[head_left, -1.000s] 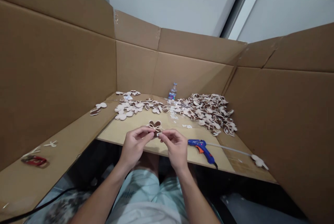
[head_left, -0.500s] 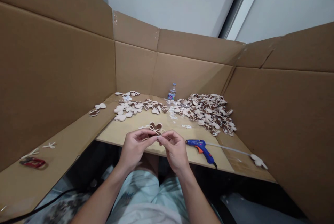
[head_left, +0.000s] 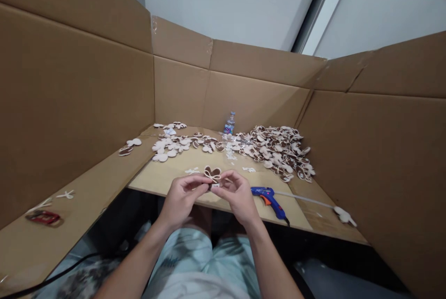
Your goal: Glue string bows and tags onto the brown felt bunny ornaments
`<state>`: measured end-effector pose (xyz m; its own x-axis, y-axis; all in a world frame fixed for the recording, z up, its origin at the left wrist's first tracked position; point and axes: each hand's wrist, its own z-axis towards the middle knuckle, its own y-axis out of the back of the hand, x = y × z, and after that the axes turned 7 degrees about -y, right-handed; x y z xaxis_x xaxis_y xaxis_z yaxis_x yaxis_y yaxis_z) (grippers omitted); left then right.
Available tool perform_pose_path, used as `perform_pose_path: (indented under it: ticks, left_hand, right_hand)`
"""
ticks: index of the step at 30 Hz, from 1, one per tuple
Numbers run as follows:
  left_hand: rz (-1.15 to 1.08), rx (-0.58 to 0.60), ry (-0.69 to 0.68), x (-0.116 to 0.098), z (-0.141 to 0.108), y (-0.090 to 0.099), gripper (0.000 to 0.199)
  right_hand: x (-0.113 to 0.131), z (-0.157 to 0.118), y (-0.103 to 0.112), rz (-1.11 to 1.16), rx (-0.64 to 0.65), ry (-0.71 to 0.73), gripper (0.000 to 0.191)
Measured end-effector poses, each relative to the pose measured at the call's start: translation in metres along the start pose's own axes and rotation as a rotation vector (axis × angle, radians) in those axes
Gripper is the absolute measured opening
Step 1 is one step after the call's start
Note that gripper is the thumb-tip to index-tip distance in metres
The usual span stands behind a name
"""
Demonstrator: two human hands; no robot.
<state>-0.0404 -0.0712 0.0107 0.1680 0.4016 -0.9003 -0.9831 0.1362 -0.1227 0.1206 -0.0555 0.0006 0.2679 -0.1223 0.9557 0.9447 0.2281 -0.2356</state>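
Observation:
A small brown bunny-head shape with pale edging and a cream string bow [head_left: 212,174] is held up between my hands, over the table's front edge. My left hand [head_left: 185,196] pinches its left side between thumb and fingers. On its right side my right hand [head_left: 237,192] pinches the lower edge, where a small white patch shows. Fingertips hide part of the shape's bottom. A blue glue gun [head_left: 269,200] with an orange trigger lies just right of my right hand, a long glue stick [head_left: 303,198] extending from its back.
A large heap of similar brown and white pieces [head_left: 278,150] lies at the back right, a looser row [head_left: 174,144] at the back left. A plastic bottle [head_left: 229,123] stands behind them. Red-handled snips [head_left: 43,216] lie far left. Cardboard walls [head_left: 258,89] enclose three sides.
The bunny-head shape has moved slightly right and turned, so its bow faces me more plainly. My right hand has shifted a little to the right, its fingers at the shape's right edge.

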Motion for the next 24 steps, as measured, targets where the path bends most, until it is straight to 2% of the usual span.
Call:
perform_pose_path:
  ticks: [8,15,18,24]
  left_hand:
    - [0.024,0.098,-0.011,0.001,-0.003,0.003,0.015]
    - [-0.071,0.097,0.001,0.002,-0.002,0.004,0.017]
    - [-0.09,0.108,-0.003,0.001,-0.001,0.005,0.017]
    - [-0.105,0.134,-0.003,-0.001,-0.001,0.005,0.019]
  right_hand:
    - [0.005,0.003,0.007,0.009,0.104,-0.072,0.036]
    - [0.003,0.003,0.012,0.042,0.155,-0.065,0.037]
    - [0.006,0.001,0.014,0.043,0.153,-0.042,0.035]
    - [0.008,-0.003,0.019,-0.052,0.079,0.087,0.02]
